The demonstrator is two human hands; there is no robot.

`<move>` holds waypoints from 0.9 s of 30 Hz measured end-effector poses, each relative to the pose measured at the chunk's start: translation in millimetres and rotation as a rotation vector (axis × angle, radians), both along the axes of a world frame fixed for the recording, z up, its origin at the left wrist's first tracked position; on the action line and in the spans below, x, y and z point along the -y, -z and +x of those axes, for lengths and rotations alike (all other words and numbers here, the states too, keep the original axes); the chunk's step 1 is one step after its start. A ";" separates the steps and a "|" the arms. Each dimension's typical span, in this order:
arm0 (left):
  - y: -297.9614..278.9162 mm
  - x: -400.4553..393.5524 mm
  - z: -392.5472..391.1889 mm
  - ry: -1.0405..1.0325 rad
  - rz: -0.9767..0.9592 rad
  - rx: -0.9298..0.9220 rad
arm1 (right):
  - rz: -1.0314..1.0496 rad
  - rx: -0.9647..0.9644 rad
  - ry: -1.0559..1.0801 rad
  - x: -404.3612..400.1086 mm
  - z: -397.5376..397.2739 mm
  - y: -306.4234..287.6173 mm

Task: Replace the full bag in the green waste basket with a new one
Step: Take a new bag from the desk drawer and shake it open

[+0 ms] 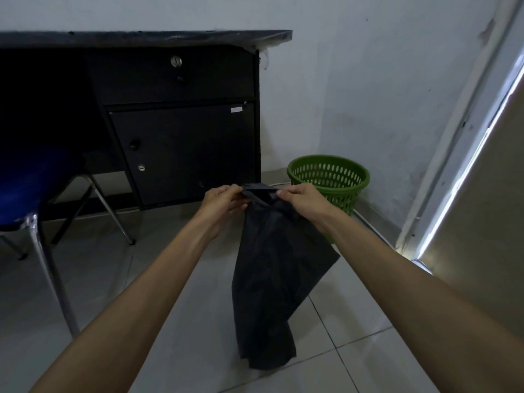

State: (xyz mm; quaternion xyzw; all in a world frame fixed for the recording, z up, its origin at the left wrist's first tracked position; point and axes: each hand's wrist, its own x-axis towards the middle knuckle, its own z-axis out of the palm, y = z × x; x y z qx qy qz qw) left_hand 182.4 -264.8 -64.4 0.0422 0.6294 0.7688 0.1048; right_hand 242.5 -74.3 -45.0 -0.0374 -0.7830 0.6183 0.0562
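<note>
A black plastic bag (272, 268) hangs limp in front of me, its bottom near the floor tiles. My left hand (224, 202) pinches the left side of its top edge and my right hand (303, 202) pinches the right side, holding the mouth slightly apart. The green waste basket (329, 180), with a perforated wall, stands on the floor in the corner just behind my right hand. No bag shows inside it; its lower front is hidden by my right wrist and the bag.
A black desk (181, 123) with a drawer and cupboard door stands to the left of the basket. A blue chair (34, 188) with chrome legs is at the far left. A door frame (453, 165) runs along the right, with a cable on the floor along the wall.
</note>
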 end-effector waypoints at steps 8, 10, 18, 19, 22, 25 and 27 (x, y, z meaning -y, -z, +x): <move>-10.9 6.3 -13.7 0.132 0.186 0.203 | 0.282 -0.102 0.089 -13.3 -1.4 -12.6; -16.8 8.0 -7.0 0.177 0.044 0.147 | 0.304 -0.151 0.104 -19.9 -1.4 -14.1; -45.4 7.1 27.0 0.462 -0.608 -0.180 | 0.851 -0.289 0.256 -37.0 2.2 -30.2; -48.6 7.2 26.6 0.471 -0.691 -0.249 | 0.909 -0.323 0.280 -37.3 5.7 -33.3; -51.7 6.3 21.8 0.386 -0.863 -0.474 | 1.058 -0.376 0.339 -38.7 13.2 -36.6; -48.7 3.7 19.9 0.299 -0.868 -0.580 | 1.118 -0.355 0.341 -45.5 12.9 -30.3; -44.9 2.9 15.8 0.275 -0.911 -0.618 | 1.090 -0.316 0.323 -47.7 13.6 -27.1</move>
